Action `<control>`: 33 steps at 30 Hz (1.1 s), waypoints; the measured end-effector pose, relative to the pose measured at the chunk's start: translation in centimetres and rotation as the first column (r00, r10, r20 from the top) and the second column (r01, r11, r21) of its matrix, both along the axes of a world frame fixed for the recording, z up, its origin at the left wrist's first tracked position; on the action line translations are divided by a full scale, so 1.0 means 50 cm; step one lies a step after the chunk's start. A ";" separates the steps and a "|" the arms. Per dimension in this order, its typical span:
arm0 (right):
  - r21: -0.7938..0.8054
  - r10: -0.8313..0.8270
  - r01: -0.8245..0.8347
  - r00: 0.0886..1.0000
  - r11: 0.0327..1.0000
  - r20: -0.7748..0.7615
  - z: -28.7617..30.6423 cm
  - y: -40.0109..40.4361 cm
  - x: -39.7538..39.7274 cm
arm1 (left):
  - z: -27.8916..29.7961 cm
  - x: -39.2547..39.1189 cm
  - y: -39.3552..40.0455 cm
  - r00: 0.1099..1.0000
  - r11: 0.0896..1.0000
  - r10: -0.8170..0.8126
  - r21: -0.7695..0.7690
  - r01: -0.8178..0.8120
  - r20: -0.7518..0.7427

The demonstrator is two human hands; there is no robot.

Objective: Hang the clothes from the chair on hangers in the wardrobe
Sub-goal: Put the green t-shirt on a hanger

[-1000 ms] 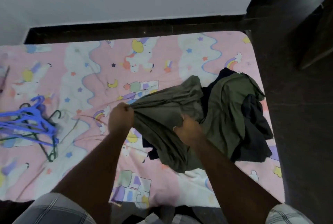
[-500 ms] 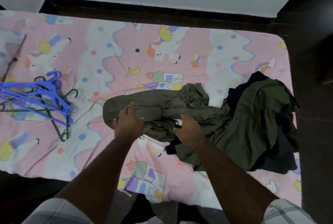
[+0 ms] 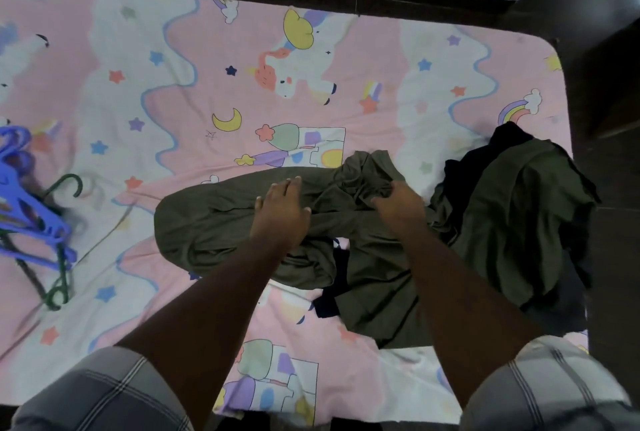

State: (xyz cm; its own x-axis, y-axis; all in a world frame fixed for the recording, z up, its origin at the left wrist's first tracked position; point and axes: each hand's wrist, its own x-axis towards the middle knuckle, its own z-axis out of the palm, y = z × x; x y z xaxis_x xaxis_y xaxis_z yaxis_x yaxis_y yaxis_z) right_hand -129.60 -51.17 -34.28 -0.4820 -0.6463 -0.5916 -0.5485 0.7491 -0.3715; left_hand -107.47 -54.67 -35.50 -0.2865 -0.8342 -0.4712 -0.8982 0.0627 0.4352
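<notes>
The olive garment [image 3: 221, 222] stretches left–right mid-frame; the left hand [image 3: 282, 212] presses it flat-fingered, the right hand [image 3: 398, 203] pinches its bunched end — hangers [image 3: 31, 219] lie far left.

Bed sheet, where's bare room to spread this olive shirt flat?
Free: the sheet between the hangers and olive shirt, and the far strip toward the wall. Crowded: the right edge, under the clothes pile.

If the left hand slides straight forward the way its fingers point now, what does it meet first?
The left hand lies flat on the olive garment, fingers pointing up the bed. Past the garment's far edge it would probably meet only the bare pink bedsheet; nothing else shows in that line.
</notes>
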 end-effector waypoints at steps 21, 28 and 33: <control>-0.552 0.439 -0.322 0.894 0.769 0.090 0.067 -0.158 0.285 | 0.115 0.071 -0.254 0.427 0.578 0.815 0.489 -0.653 -0.392; -0.378 0.512 -0.426 0.844 0.822 0.162 0.011 -0.120 0.399 | 0.055 0.291 -0.213 0.600 0.601 0.798 0.145 -0.786 -0.055; -0.271 0.440 -0.421 0.898 0.866 0.012 -0.036 -0.164 0.354 | -0.018 0.323 -0.164 0.631 0.614 0.775 0.273 -0.740 -0.034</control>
State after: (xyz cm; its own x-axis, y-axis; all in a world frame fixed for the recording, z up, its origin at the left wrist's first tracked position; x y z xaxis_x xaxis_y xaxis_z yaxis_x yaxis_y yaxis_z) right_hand -111.90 -59.39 -36.11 -0.0845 -0.9126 -0.4001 -0.7596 0.3188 -0.5669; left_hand -91.34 -62.88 -36.39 0.3269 -0.6654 -0.6711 -0.5117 -0.7216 0.4662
